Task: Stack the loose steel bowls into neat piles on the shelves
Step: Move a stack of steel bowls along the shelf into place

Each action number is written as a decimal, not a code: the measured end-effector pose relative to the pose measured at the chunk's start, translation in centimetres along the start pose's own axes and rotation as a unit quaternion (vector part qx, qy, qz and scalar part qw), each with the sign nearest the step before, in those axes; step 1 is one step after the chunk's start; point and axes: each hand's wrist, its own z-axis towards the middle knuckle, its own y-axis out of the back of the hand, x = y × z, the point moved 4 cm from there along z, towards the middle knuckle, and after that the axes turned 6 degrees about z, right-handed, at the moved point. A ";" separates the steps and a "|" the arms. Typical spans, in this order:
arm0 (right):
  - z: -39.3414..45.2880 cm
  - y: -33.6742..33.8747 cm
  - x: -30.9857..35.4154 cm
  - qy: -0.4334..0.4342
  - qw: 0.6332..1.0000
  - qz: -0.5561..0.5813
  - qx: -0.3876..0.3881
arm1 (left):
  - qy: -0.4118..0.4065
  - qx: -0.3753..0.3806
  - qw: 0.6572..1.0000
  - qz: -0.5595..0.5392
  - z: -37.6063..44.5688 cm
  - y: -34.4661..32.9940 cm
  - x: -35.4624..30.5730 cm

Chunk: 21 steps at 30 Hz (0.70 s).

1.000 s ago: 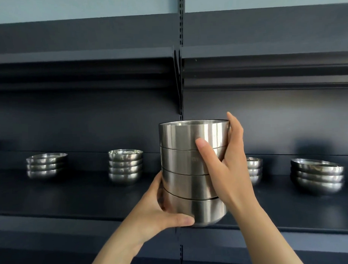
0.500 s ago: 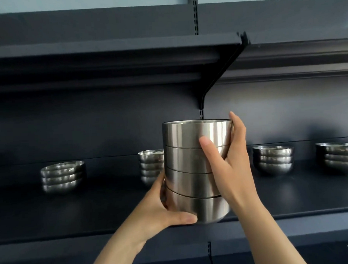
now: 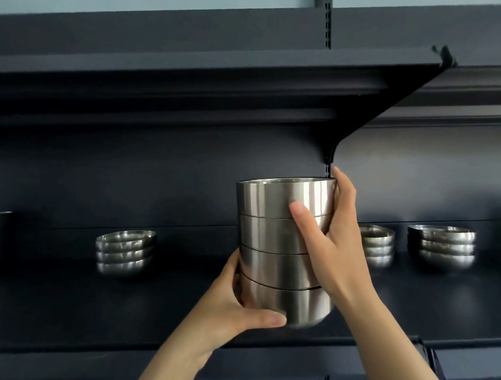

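Stack of 4 nested steel bowls (image 3: 285,245) held upright above the dark shelf (image 3: 77,318) front edge. Left hand (image 3: 233,307) cups its base, thumb across; right hand (image 3: 330,244) wraps its right side. 3 bowl piles behind it.

- A black shelf bracket (image 3: 369,123) slants from the upper shelf's front edge down to the slotted upright (image 3: 328,25).
- A dark blue back panel (image 3: 158,179) lies behind.
- A pale blue wall (image 3: 152,1) shows at top.

The single head view looks forward from close range (slightly upward) at the dark shelf (image 3: 77,318) and back wall.
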 end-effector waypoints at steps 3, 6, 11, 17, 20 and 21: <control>0.2 -1.4 0.1 0.002 1.000 -0.001 0.000 | -0.002 -0.008 1.000 -0.001 0.1 1.4 0.3; 0.0 -3.1 0.3 0.000 1.000 -0.007 0.008 | -0.005 -0.010 1.000 -0.004 -0.2 2.8 1.1; -0.9 -6.7 0.9 -0.005 1.000 -0.019 0.006 | -0.010 0.004 1.000 -0.010 -1.0 6.1 2.6; -2.4 -12.3 2.0 -0.018 0.999 -0.028 -0.016 | -0.017 0.027 0.999 -0.003 -2.3 11.7 4.6; -3.3 -15.1 2.8 -0.020 0.999 -0.035 -0.023 | -0.028 0.040 0.999 -0.005 -3.1 14.6 5.3; -3.6 -16.1 3.1 -0.019 0.999 -0.040 -0.026 | -0.031 0.045 0.998 -0.006 -3.4 15.4 5.6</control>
